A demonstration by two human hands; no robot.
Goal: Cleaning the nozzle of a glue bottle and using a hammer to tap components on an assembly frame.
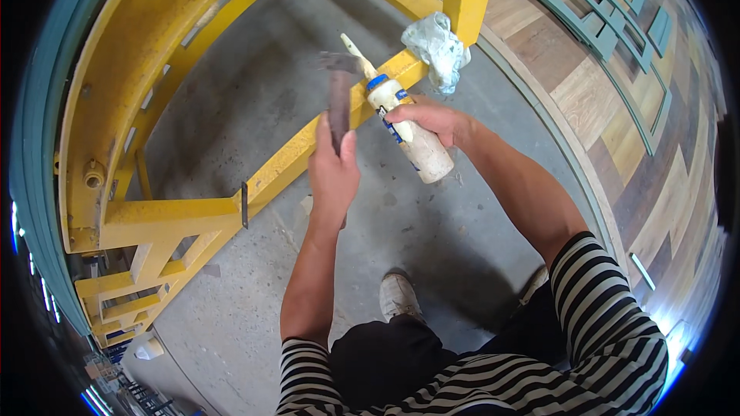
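My left hand (335, 169) is wrapped round the dark handle of a hammer (339, 104), held upright with its blurred head at the top. In my right hand (430, 119) is a white glue bottle (424, 156) with a blue collar and a long, pale nozzle, tilted up to the left. The hammer head overlaps the nozzle in the picture; whether they touch I cannot tell. Both hands are near the beam of a yellow metal frame (297, 146). A crumpled pale plastic bag (437, 50) rests on that frame by its upright post.
Teal strips (38, 177) are stacked along the far left, beyond the yellow frame. On the right, teal frame pieces (617, 27) lie on a wood-patterned surface (586, 100) with a curved edge. Below me is a grey concrete floor (254, 285), with my shoe (398, 296) on it.
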